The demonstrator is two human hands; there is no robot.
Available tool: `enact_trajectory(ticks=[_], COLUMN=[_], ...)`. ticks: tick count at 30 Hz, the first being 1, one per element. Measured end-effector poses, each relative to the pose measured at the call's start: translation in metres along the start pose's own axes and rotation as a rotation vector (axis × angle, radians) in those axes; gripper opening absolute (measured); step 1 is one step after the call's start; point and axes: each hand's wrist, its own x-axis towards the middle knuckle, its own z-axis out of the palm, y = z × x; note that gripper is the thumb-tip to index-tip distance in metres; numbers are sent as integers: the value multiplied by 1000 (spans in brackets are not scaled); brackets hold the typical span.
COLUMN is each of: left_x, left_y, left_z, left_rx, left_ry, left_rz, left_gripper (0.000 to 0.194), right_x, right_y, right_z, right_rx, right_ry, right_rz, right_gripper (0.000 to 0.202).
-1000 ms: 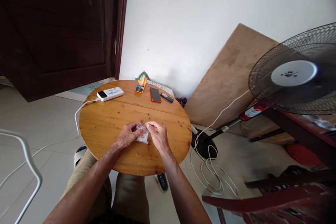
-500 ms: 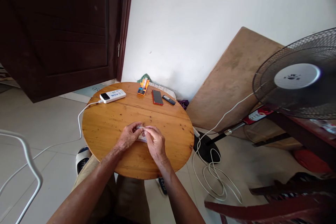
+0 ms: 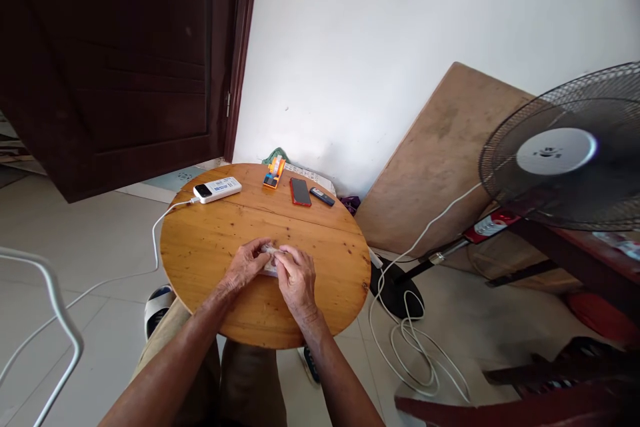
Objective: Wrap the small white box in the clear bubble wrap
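Observation:
A small, pale, flat packet [image 3: 271, 269] lies on the round wooden table [image 3: 200, 240], mostly covered by my hands. A clear or whitish crinkled strip shows at its top between my fingers; its exact kind is too small to tell. My left hand [image 3: 247, 261] is closed over the packet's left side, thumb and fingers together at its edge. From the right, my right hand [image 3: 297, 275] pinches at the crinkled part with thumb and forefinger. Both hands nearly meet at the fingertips.
Along the table's back stand a white power bank [image 3: 217, 189] with a cable, an orange tape dispenser [image 3: 274, 172], a red-edged phone [image 3: 301, 192] and a small dark handset [image 3: 322, 197]. Right of the table is a standing fan [image 3: 555, 150] with its coiled cord [image 3: 415, 347].
The view has tilted up slightly, so everything sits a little lower. More of the pale crinkled part shows between my fingertips. Both hands stay over the packet.

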Motion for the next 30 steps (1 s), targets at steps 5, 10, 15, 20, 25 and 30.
enact_trajectory(ticks=[5,10,15,20,25,30], left_x=[1,3,4,3,1,-4], left_y=[-1,-5,-5,-2,0,4], left_z=[0,1,3,3,5,8], left_rx=[-19,-30,-24,-8,12,20], left_ry=[-7,4,12,-14,-16,-13], left_rz=[9,21,26,21,22,59], left_gripper=[53,54,58,55,54,47], right_x=[-5,-9,-10,-11,-12,-4], right_y=[0,3,5,7,9,14], right_z=[4,12,15,16,20,20], right_rx=[-30,-29,-29,55,126,212], right_ry=[56,118,198,216,216,227], right_rz=[-10,-9,10,74,126,189], right_gripper=[27,28,26,26,28,27])
